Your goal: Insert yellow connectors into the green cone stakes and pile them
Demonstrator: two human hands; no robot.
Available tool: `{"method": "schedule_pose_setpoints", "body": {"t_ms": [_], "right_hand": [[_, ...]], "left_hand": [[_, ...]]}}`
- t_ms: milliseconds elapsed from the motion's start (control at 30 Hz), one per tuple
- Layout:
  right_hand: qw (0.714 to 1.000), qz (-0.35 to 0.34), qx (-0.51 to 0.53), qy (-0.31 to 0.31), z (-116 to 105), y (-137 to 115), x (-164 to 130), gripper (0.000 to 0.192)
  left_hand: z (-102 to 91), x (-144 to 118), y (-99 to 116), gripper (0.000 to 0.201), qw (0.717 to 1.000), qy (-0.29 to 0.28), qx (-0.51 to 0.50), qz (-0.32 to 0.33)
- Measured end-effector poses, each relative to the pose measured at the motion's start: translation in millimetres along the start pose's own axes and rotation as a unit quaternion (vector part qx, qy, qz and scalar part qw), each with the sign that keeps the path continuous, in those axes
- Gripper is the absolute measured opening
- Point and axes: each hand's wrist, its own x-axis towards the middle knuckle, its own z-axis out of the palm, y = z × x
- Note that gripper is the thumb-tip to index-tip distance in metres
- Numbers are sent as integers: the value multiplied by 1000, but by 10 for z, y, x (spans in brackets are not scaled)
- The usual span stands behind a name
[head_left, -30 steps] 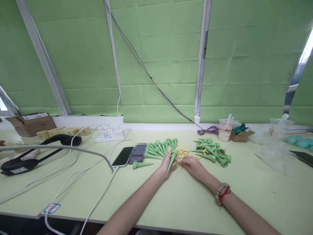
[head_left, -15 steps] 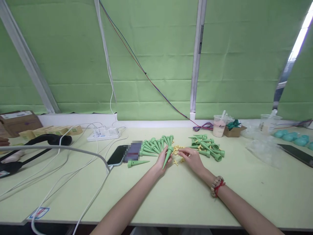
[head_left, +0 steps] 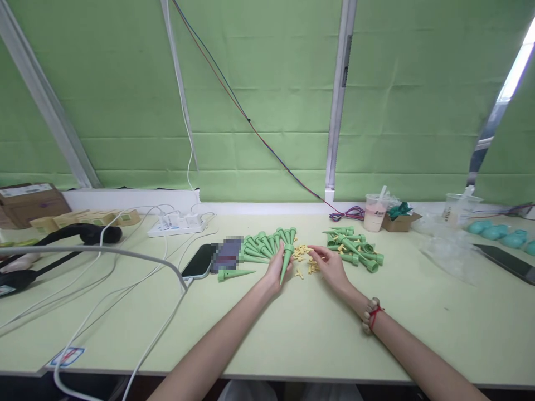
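L hand (head_left: pixel 275 268) grips a tapered light-green plastic spike w/ a ringed cap (head_left: pixel 287 257), fingers closed round it, cap end away from the person & pt. toward them; R hand (head_left: pixel 334 270), w/ a beige bead bracelet tied w/ red cord (head_left: pixel 368 317) on the wrist, is near it at a scatter of small yellow plastic pegs (head_left: pixel 300 253), thumb & fingertips close tog.; can't tell if they pinch a peg; pegs lie on the pale yellow-green tabletop (head_left: pixel 267 345), mostly btwn the hands; fanned row of matching green spikes (head_left: pixel 263 239) just beyond L hand; one loose green spike (head_left: pixel 236 274) on its side, L of that hand; jumbled heap of green spikes (head_left: pixel 355 248) beyond R hand; dark-screened phone (head_left: pixel 199 262) further L; clear plastic cup of pink drink (head_left: pixel 373 214) & small open brown cardboard box (head_left: pixel 399 224) at back R.
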Motion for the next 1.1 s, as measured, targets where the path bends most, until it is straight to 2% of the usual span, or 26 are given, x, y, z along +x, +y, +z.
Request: {"method": "schedule_pose_setpoints", "body": {"t_ms": [100, 167, 300, 433, 533, 700, 800, 867, 933, 1033, 1100], "right_hand": [[1000, -19, 2, 16, 22, -12, -11, 37], [999, -13, 15, 30, 35, -25, -15, 40], [994, 55, 90, 31, 37, -60, -4, 44], [980, 114, 163, 26, 13, -100, 20, 46], [969, 133, 208, -29, 8, -129, 17, 48], [947, 150, 202, -198, 67, -145, -75, 50], [934, 167, 200, -244, 112, -99, -131, 47], [933, 194, 199, -230, 129, -46, -136, 47], [942, 203, 191, -189, 129, 9, -116, 46], [963, 166, 173, -120, 106, 56, -66, 43], [968, 153, 178, -92, 87, 45, -42, 43]], "left_hand": [[21, -12, 22, 39, 999, 23, -32, 2], [28, -19, 38, 34, 999, 9, -47, 14], [23, -23, 45, 29, 996, -51, -58, 35], [30, -41, 43, 25, 995, -77, -51, 44], [32, -48, 82, 29, 996, -56, -57, 48], [-43, 17, 159, 34, 993, 65, -69, 75], [-87, 52, 156, 39, 990, 98, -38, 95], [-93, 59, 142, 42, 991, 100, -26, 89], [-83, 54, 126, 45, 992, 95, -17, 82], [-55, 33, 107, 48, 994, 71, 1, 82], [-37, 13, 100, 48, 996, 51, 15, 74]]}}
